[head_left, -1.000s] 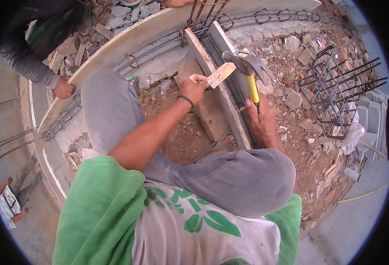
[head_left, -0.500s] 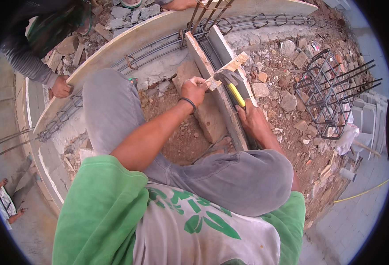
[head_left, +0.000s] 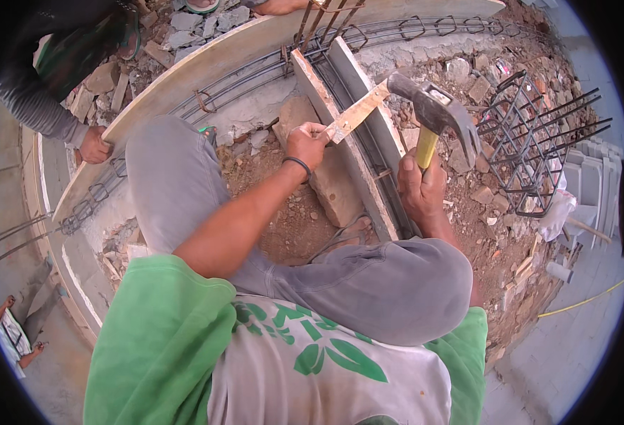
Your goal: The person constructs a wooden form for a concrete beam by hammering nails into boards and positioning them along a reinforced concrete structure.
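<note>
A claw hammer (head_left: pixel 445 113) with a yellow handle is in my right hand (head_left: pixel 423 188), whose fingers wrap round the grip. Its dark head appears raised over the right end of a short wooden strip (head_left: pixel 358 113). That strip lies across two parallel boards, the left board (head_left: pixel 317 85) and the right board (head_left: pixel 354 67). With closed fingertips my left hand (head_left: pixel 307 150) pinches the strip's left end; whether a nail is also there I cannot tell. Dark steel bars run in the gap between the boards.
Another person's hand (head_left: pixel 95 145) holds a long curved plank (head_left: pixel 184 67) at the left. A rebar cage (head_left: pixel 517 145) stands on rubble at the right. A stone block (head_left: pixel 334 188) lies beside the left board. Upright rebar (head_left: pixel 326 21) rises at the boards' far end.
My right hand has lifted the hammer up and to the right, off the wooden strip. My left hand stays at the strip's left end.
</note>
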`<state>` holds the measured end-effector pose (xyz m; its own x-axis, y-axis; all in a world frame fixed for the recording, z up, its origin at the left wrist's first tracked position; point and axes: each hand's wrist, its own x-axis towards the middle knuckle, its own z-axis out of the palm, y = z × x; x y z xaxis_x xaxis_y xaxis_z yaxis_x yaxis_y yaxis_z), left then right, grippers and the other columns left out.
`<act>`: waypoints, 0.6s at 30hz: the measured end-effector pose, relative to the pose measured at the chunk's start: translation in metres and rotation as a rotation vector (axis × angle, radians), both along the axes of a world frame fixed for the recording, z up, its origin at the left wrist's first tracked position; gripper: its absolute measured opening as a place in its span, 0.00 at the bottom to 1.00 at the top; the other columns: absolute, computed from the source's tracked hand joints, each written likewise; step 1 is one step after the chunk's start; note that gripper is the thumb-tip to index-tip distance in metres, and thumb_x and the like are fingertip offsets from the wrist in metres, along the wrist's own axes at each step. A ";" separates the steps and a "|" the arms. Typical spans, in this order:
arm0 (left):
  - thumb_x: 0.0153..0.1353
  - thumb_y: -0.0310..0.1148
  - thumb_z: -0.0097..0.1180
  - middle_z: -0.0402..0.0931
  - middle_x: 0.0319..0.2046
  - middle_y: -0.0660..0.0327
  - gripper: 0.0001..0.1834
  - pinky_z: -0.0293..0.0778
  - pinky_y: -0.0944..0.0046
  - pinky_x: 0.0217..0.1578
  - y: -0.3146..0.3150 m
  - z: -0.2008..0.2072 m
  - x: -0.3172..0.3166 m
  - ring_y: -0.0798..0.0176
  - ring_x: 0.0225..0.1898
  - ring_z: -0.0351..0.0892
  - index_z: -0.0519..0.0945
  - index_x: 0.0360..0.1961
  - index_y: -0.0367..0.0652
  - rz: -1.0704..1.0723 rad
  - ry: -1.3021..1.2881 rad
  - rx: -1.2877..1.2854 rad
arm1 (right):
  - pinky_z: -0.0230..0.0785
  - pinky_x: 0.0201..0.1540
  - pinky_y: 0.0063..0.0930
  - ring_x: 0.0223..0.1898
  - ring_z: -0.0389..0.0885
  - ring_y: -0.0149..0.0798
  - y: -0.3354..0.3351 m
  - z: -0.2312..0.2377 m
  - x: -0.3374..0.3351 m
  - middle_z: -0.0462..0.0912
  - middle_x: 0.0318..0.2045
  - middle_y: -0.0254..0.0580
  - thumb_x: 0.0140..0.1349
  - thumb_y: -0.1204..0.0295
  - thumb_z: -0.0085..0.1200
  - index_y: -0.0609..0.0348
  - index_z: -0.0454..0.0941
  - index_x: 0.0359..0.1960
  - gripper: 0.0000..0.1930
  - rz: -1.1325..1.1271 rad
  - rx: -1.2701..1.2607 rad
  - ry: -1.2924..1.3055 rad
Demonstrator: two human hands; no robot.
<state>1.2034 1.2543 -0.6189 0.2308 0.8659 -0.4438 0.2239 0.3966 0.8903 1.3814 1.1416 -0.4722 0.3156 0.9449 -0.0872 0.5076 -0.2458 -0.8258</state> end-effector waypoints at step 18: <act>0.55 0.31 0.65 0.81 0.27 0.61 0.11 0.73 0.69 0.31 0.004 -0.001 0.006 0.73 0.28 0.76 0.80 0.34 0.34 0.081 -0.069 0.004 | 0.68 0.33 0.56 0.29 0.78 0.69 0.005 -0.018 -0.005 0.78 0.22 0.66 0.67 0.61 0.47 0.65 0.67 0.40 0.16 0.127 -0.133 -0.291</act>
